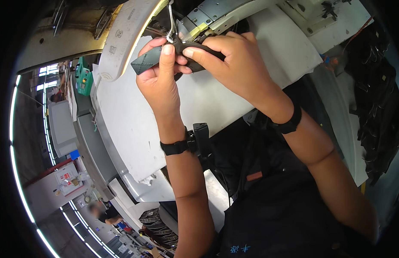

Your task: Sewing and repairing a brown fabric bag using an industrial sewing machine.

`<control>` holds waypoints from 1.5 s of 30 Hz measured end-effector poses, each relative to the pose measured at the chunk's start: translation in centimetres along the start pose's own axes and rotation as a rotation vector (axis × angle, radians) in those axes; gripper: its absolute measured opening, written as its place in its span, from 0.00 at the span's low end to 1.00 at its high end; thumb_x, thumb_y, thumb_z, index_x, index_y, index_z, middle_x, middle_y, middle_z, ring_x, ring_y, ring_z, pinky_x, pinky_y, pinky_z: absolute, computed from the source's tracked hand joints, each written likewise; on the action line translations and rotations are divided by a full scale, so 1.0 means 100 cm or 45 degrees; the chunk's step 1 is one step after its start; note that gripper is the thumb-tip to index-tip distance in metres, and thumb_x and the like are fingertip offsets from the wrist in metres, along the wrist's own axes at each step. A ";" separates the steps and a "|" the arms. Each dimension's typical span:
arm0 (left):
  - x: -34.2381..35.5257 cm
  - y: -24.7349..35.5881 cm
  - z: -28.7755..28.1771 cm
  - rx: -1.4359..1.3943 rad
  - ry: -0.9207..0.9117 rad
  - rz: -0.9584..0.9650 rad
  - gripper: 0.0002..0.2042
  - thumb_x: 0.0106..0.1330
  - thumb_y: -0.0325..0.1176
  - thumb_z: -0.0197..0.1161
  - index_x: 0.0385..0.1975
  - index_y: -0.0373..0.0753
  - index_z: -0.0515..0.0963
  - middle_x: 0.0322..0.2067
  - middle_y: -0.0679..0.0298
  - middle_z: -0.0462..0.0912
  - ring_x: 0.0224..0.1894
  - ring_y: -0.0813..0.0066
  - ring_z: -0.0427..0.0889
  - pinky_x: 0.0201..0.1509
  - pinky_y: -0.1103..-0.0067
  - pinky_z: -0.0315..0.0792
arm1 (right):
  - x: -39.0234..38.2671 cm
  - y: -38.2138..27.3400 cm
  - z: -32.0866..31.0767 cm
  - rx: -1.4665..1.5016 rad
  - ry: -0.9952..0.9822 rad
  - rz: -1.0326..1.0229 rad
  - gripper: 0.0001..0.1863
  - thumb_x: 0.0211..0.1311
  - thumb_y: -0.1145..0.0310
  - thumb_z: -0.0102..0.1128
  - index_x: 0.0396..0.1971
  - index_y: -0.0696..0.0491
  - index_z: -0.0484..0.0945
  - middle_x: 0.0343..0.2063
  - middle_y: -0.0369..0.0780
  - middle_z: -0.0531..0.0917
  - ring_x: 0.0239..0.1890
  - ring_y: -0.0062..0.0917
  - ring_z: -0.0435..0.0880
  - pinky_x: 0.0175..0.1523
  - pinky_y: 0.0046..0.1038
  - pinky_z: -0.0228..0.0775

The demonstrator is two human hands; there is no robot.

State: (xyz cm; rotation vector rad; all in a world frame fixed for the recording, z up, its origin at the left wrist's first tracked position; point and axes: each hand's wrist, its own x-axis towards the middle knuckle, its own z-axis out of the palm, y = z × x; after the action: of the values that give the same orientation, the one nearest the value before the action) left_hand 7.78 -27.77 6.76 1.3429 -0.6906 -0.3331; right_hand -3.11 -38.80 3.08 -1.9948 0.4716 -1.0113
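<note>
My left hand (158,81) is closed on a dark green stitched piece (146,61), its thumb pressing from above and its fingers underneath. The piece's pointed end sticks out to the left of the hand. Joined to it or lying against it, I cannot tell which, is a black zipper strip (197,46) with a toothed edge. My right hand (240,64) pinches this strip between thumb and fingers. Both hands are raised close to the metal parts of a sewing machine (126,41), just over a white work surface (199,103).
Right of the hands is a pale machine bed (332,30). Black pieces (375,99) hang in a bunch at the far right. A green device (83,76) stands left of the white surface. Farther off at lower left, another person (107,215) is at work.
</note>
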 end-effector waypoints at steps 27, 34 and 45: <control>-0.006 0.000 0.007 -0.116 0.069 -0.147 0.08 0.73 0.32 0.63 0.44 0.36 0.75 0.29 0.64 0.81 0.28 0.81 0.81 0.32 0.78 0.83 | 0.001 -0.014 0.003 0.386 0.055 0.235 0.15 0.63 0.56 0.69 0.21 0.49 0.87 0.15 0.33 0.82 0.24 0.25 0.75 0.42 0.30 0.63; -0.006 0.005 0.012 -0.206 0.123 -0.209 0.09 0.72 0.31 0.64 0.42 0.32 0.77 0.28 0.64 0.81 0.27 0.80 0.80 0.32 0.78 0.82 | 0.003 -0.013 0.005 0.478 0.101 0.209 0.15 0.63 0.62 0.70 0.20 0.54 0.85 0.13 0.35 0.80 0.17 0.24 0.71 0.33 0.27 0.63; -0.003 0.012 0.009 -0.290 0.085 -0.320 0.07 0.73 0.31 0.62 0.39 0.33 0.77 0.29 0.62 0.82 0.26 0.79 0.80 0.32 0.78 0.82 | 0.003 -0.019 0.003 0.484 0.121 0.197 0.13 0.63 0.64 0.69 0.21 0.55 0.86 0.16 0.36 0.83 0.18 0.25 0.76 0.30 0.28 0.67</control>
State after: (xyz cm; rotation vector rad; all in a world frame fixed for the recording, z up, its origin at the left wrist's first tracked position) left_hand 6.79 -28.00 7.85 1.2177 -0.4143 -0.5496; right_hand -2.75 -37.71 4.66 -1.5554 0.4402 -1.0170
